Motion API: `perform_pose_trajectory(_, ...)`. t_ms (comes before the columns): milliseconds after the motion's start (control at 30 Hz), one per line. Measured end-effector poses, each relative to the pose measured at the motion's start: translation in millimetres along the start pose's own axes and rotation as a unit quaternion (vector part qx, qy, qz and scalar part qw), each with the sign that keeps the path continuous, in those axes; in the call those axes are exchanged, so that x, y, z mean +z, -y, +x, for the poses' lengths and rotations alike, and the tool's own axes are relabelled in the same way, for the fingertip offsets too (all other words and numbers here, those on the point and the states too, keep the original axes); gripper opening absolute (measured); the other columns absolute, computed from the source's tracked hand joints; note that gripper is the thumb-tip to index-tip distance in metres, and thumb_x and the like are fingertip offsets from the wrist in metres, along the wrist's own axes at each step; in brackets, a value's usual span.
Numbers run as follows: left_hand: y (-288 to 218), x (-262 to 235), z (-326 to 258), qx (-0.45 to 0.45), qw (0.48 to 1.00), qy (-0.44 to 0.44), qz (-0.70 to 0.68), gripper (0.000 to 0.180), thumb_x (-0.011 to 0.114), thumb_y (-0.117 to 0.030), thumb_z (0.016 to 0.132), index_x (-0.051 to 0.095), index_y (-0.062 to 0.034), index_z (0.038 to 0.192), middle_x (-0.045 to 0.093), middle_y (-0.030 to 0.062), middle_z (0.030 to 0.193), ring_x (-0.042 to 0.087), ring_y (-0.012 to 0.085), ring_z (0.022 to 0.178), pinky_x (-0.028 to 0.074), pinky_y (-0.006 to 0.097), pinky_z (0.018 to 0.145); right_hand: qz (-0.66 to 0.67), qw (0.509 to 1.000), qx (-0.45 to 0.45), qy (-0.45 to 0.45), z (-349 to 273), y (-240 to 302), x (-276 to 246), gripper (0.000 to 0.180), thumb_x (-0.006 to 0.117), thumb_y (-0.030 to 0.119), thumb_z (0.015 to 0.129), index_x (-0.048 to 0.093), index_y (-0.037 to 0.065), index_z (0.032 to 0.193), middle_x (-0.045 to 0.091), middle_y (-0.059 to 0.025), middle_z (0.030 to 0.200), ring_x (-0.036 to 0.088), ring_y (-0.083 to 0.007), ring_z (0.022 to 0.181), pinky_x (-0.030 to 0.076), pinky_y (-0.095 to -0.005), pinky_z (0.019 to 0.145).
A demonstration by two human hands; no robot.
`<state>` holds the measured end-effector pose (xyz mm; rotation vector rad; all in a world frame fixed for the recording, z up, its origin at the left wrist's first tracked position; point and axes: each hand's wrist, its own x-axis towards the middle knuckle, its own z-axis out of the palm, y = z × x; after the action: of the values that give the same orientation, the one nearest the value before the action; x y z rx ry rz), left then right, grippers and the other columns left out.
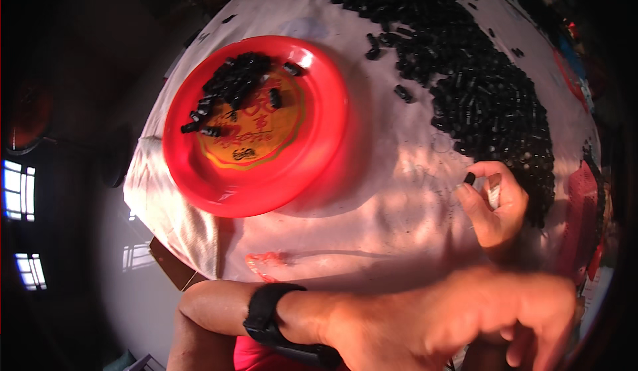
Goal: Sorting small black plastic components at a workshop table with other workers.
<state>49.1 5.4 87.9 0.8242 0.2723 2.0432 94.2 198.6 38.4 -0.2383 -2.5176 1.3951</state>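
Note:
My right hand (497, 205) is above the near right part of the table, pinching a small black cylindrical piece (470, 178) between thumb and forefinger. A white wrapping (494, 195) shows on one of its fingers. My left hand (452, 318) reaches across in front from the left, a black watch (264, 311) on its wrist. Its fingers curl downward near the lower right edge; whatever they hold is hidden. A large pile of black pieces (485, 98) spreads just beyond my right hand. More black pieces (239, 79) lie heaped in a red round plate (319, 152) at left.
A pale cloth (372, 198) covers the table, its edge hanging at the left. Loose black pieces (403, 93) lie between plate and pile. A reddish wrapper (266, 258) lies near the front edge. Something pink and mesh-like (578, 218) is at the far right.

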Motion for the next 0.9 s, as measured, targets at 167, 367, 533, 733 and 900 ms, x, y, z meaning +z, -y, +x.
perform_pose_trajectory(167, -3.2, -69.6, -9.7, -0.016, 0.974, -0.22, 0.055, 0.037, 0.048, -0.04, 0.104, 0.059, -0.0053, 0.108, 0.064, 0.007, 0.093, 0.058, 0.0149, 0.086, 0.046, 0.028, 0.08, 0.022, 0.997, -0.051, -0.054, 0.1, -11.7, 14.4, 0.029, 0.082, 0.011, 0.082, 0.065, 0.0, 0.102, 0.045, 0.0088, 0.057, 0.038, 0.0025, 0.053, 0.028, -0.0184, 0.047)
perform_pose_trajectory(367, 9.7, -80.0, -6.2, -0.207, 0.916, -0.322, 0.118, 0.034, 0.06, -0.038, 0.1, 0.062, -0.0072, 0.114, 0.063, -0.0018, 0.096, 0.056, 0.0058, 0.084, 0.046, 0.023, 0.079, 0.034, 0.992, -0.12, -0.035, -10.3, -9.5, 7.9, 0.037, 0.085, 0.003, 0.078, 0.063, -0.001, 0.106, 0.062, 0.0041, 0.072, 0.043, 0.0026, 0.054, 0.034, -0.0173, 0.047)
perform_pose_trajectory(533, 10.0, -83.8, -7.6, -0.245, 0.924, -0.269, 0.12, 0.03, 0.065, -0.033, 0.099, 0.067, -0.0074, 0.114, 0.064, -0.0047, 0.097, 0.056, 0.0037, 0.083, 0.046, 0.02, 0.077, -0.011, 0.988, -0.157, 0.001, -6.8, -4.4, 9.1, 0.04, 0.086, 0.001, 0.076, 0.063, -0.001, 0.109, 0.074, -0.0039, 0.091, 0.056, 0.0007, 0.057, 0.046, -0.0176, 0.05)
perform_pose_trajectory(733, 14.7, -95.9, -13.3, -0.252, 0.923, -0.292, -0.019, 0.021, 0.063, -0.02, 0.099, 0.067, -0.0031, 0.111, 0.067, 0.0006, 0.097, 0.059, 0.009, 0.084, 0.048, 0.025, 0.079, 0.072, 0.985, -0.137, 0.077, -4.8, 5.8, 7.3, 0.034, 0.072, -0.003, 0.088, 0.059, -0.006, 0.119, 0.073, -0.0143, 0.102, 0.073, -0.0161, 0.078, 0.058, -0.0225, 0.06)
perform_pose_trajectory(900, 20.2, -99.7, -15.5, -0.248, 0.927, -0.277, -0.043, 0.021, 0.065, -0.024, 0.099, 0.067, -0.0061, 0.11, 0.067, -0.0011, 0.092, 0.059, 0.0058, 0.077, 0.049, 0.022, 0.074, 0.183, 0.975, -0.087, 0.088, -8.6, -4.1, 8.5, 0.027, 0.065, -0.002, 0.094, 0.058, -0.008, 0.119, 0.072, -0.0162, 0.1, 0.074, -0.019, 0.082, 0.061, -0.0279, 0.068)
